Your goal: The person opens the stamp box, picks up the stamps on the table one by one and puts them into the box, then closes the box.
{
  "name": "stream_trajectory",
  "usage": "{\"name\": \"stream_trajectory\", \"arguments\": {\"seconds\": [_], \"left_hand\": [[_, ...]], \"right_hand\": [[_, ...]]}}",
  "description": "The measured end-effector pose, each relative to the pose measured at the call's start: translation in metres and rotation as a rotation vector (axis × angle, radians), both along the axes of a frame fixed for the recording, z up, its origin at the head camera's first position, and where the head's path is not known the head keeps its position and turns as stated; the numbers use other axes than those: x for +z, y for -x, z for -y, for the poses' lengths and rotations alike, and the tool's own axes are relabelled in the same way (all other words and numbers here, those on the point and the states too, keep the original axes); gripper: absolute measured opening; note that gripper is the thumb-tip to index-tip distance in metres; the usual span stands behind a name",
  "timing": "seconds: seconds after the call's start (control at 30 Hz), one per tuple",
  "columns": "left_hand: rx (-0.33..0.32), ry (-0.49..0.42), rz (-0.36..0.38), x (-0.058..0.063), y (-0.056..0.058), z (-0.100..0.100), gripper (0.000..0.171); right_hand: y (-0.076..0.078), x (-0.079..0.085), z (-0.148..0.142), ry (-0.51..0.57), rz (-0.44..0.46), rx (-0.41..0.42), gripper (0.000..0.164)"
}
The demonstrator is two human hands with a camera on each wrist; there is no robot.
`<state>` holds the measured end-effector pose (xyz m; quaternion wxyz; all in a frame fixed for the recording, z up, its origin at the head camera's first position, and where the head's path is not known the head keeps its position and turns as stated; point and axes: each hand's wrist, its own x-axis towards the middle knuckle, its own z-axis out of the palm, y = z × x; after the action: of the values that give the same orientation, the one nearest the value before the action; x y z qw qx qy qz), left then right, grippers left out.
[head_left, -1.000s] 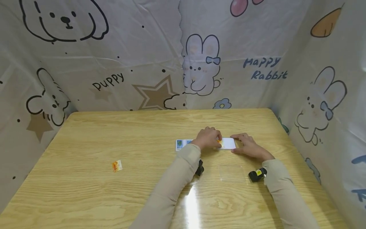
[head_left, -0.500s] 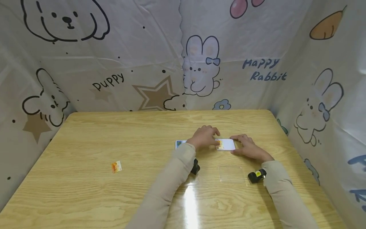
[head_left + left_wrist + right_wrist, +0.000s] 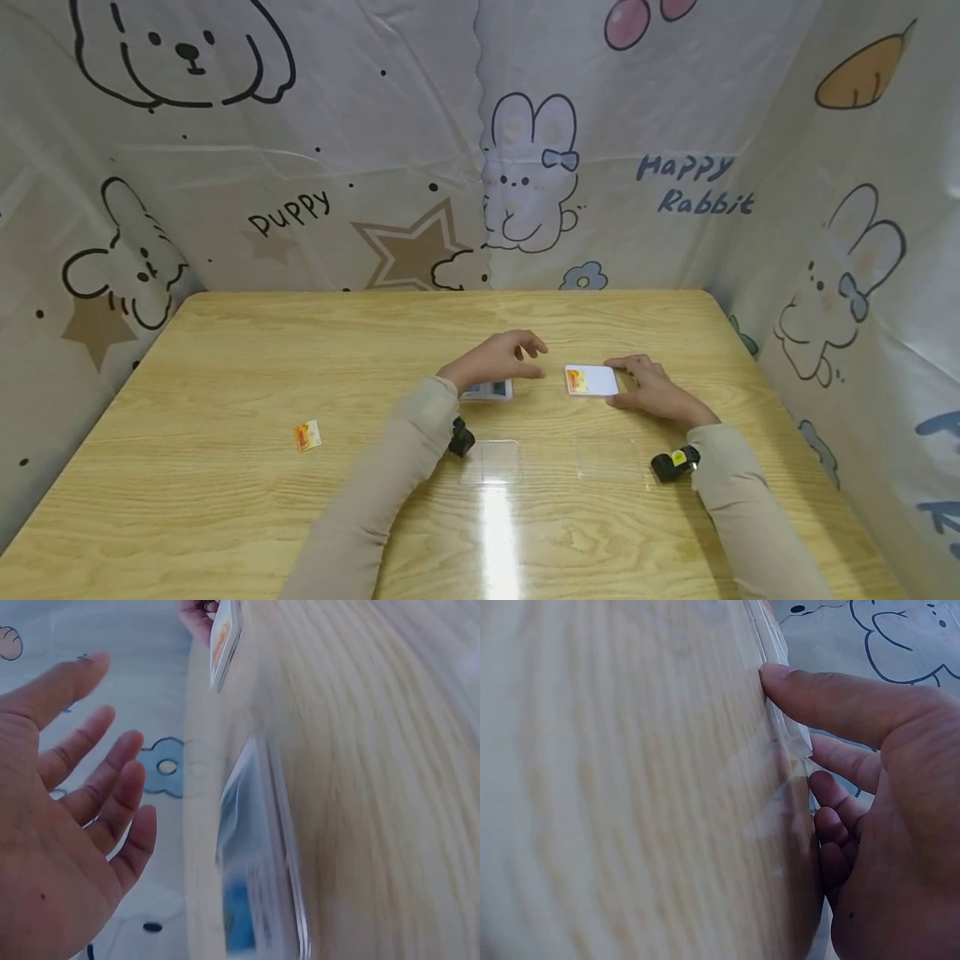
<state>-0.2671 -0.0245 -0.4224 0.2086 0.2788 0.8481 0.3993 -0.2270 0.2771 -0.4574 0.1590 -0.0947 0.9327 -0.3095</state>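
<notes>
Lower left: small orange-and-white card [image 3: 307,436] on wood-grain worktop [image 3: 217,508]. Centre: left hand [image 3: 495,357], grip released, near flat blue-pictured rectangular piece [image 3: 491,391], partly hidden. Right of centre: flat white rectangular piece [image 3: 597,380] with orange picture, edges pinched by right hand [image 3: 657,390].

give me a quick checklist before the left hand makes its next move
1. White-topped piece steadied: ok, the right hand grips its right end between thumb and fingers.
2. Left hand free: ok, it holds nothing.
3. Orange patch on the white-topped piece's left end: ok for position; cannot tell if it is stuck firmly.
4. Loose orange card uncovered: ok, it lies on the table to the left.
5. Blue-pictured piece fully visible in the head view: not ok, the left hand hides part of it.
6. Clear sheet lying perfectly flat: cannot tell, too faint.
</notes>
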Motion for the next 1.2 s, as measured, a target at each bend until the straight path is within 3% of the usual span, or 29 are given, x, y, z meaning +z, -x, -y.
{"name": "stream_trajectory", "arguments": {"seconds": [0.43,0.7,0.97,1.2], "left_hand": [[0.035,-0.110,-0.002,0.013,-0.006,0.066,0.048],[0.105,-0.104,-0.033,0.016,-0.018,0.121,0.047],[0.220,-0.124,-0.091,0.020,-0.040,0.189,0.045],[0.293,-0.093,-0.094,0.016,-0.067,0.230,0.043]], "right_hand": [[0.002,0.001,0.003,0.003,0.010,-0.004,0.072],[0.000,0.001,0.000,0.004,0.011,0.000,0.073],[0.002,0.005,0.000,-0.007,0.015,0.005,0.073],[0.000,-0.001,-0.002,-0.006,0.021,0.005,0.073]]}}
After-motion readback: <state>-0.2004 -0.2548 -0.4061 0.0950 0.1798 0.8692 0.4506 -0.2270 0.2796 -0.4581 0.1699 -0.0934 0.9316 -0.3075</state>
